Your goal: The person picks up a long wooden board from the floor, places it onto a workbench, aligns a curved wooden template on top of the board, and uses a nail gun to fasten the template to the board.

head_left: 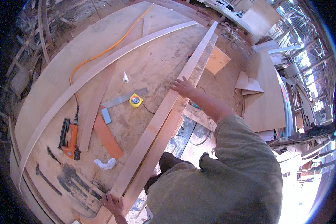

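A long, narrow wooden board [156, 118] lies along the right edge of the worktable, beside another strip of wood [153, 155] with a dark gap between them. Near its lower end, my left hand [113, 205] grips the board, fingers curled over the edge. Farther up, my right hand [183, 87] holds the same board, its fingers across the top toward the far edge. To the left of the board, a yellow tape measure [136, 100] rests by a metal straight blade [119, 99]. The undersides of both grips are hidden.
An orange nail gun [71, 143] with an orange hose [89, 59] lies at left. Around it are a long curved strip [82, 80], a hammer [46, 179], a small white bottle [125, 77], a blue block [106, 116] and crumpled white material [105, 163]. Sheets [265, 97] lean at right.
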Available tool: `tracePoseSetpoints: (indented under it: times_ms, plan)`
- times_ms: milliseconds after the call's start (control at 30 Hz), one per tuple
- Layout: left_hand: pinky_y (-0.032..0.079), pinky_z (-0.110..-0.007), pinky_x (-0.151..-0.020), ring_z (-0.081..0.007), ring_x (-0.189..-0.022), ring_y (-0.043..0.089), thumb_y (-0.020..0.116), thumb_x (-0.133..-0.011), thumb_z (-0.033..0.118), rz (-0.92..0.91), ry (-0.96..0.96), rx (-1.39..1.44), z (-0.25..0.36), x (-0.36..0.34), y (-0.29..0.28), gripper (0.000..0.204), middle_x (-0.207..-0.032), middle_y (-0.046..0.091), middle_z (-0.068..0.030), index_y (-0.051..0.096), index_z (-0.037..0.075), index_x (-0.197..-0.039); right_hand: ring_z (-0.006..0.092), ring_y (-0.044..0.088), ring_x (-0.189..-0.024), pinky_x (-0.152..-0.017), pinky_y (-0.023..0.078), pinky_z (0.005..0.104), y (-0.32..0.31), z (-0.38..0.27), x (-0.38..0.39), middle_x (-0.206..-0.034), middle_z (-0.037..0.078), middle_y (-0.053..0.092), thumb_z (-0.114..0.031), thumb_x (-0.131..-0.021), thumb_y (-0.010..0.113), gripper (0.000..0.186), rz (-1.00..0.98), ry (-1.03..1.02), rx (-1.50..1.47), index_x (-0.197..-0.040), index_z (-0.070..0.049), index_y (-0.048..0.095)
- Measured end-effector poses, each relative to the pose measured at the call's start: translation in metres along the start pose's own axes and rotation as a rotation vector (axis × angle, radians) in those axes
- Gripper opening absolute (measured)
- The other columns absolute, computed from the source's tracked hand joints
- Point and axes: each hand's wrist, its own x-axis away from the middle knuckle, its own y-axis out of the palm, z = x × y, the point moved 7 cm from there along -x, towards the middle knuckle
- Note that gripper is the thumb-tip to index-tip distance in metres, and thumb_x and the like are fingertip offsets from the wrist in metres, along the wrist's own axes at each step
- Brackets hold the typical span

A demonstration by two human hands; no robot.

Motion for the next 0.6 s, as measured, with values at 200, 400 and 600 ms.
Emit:
tracePoseSetpoints:
  times_ms: [200, 400, 600]
  plan:
    - [0.037, -0.063, -0.100, -0.0484, -0.117, 0.047, 0.071, -0.079, 0.057, 0.029, 0.120, -0.091, 0.025, -0.008, -0.013, 0.080, -0.121, 0.052, -0.0275, 0.055, 0.001, -0.134, 0.0221, 0.049, -0.137, -0.114, 0.036, 0.0550, 0.020, 0.016, -0.012, -0.141, 0.003, 0.056, -0.020, -0.096, 0.054, 0.035, 0.056, -0.168, -0.019, -0.131, -0.023, 0.060]
    - [0.044, -0.039, -0.061, -0.0195, -0.058, 0.049, 0.074, -0.090, 0.035, 0.298, 0.533, -0.319, 0.126, -0.030, -0.071, 0.032, -0.060, 0.049, -0.0003, 0.061, 0.006, -0.095, 0.0201, 0.059, -0.123, -0.112, 0.038, 0.0539, -0.013, -0.012, -0.026, -0.117, 0.002, 0.064, -0.023, -0.095, 0.055, 0.026, 0.202, -0.255, 0.200, -0.120, -0.020, 0.062]
    - [0.025, -0.032, -0.040, -0.0125, -0.042, 0.034, 0.065, -0.098, 0.047, -0.112, -0.495, 0.836, -0.047, -0.024, 0.043, 0.048, -0.053, 0.041, 0.0009, 0.051, 0.008, -0.073, 0.0236, 0.061, -0.115, -0.110, 0.041, 0.0521, 0.048, 0.013, -0.037, -0.104, 0.001, 0.068, -0.025, -0.090, 0.058, 0.018, 0.299, -0.200, 0.250, -0.104, -0.019, 0.070]
